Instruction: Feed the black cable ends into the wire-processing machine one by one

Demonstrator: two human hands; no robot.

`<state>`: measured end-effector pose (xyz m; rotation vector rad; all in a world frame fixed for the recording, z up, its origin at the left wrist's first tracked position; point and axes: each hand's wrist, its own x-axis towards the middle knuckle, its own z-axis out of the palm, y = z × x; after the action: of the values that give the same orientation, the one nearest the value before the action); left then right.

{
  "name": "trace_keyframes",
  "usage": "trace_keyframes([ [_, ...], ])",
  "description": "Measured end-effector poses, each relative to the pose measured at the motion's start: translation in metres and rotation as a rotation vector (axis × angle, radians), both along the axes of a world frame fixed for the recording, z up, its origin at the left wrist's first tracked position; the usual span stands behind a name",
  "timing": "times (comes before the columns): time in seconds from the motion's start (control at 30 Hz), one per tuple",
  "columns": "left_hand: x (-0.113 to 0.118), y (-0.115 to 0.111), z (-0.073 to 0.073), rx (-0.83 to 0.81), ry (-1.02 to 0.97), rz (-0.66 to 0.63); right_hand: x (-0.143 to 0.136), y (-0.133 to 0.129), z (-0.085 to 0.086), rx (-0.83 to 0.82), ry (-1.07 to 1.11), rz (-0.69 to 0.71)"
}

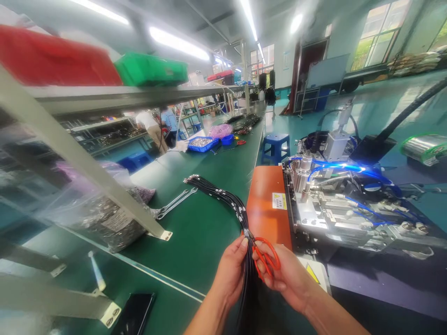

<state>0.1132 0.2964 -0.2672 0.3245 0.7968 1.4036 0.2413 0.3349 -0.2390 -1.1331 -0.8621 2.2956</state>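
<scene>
A bundle of black cables (pixel 223 194) curves across the green bench top and runs down toward me. My left hand (pixel 231 265) is closed around the bundle, thumb on top, just below a light tie or band. Red-handled scissors (pixel 275 255) are in my right hand (pixel 279 277), with fingers in and around the loops. The scissor blades point at the bundle near the band and are partly hidden by it. Small metal ends (pixel 191 177) show at the far tip of the bundle.
Two wrenches (pixel 178 202) lie beside a plastic bag of small parts (pixel 117 228). A black phone (pixel 134 314) lies at the lower left. To the right stands a machine (pixel 335 204) with blue tubes and an orange cover (pixel 267 186). Blue trays (pixel 202 144) sit farther along the bench (pixel 209 232).
</scene>
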Motion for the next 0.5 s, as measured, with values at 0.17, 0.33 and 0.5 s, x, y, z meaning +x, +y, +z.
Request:
trace_keyframes([
  [0.17,0.0003,0.0001,-0.0006,0.003,-0.024,0.001,-0.002,0.0053,0.0015,0.019,0.006,-0.003],
  [0.33,0.002,-0.0009,0.0002,-0.007,-0.077,-0.01,-0.0018,0.0072,0.0047,0.036,0.01,-0.014],
  [0.5,0.0006,0.0013,-0.0022,0.014,-0.038,-0.01,-0.0032,0.0089,-0.0013,0.057,0.033,0.016],
])
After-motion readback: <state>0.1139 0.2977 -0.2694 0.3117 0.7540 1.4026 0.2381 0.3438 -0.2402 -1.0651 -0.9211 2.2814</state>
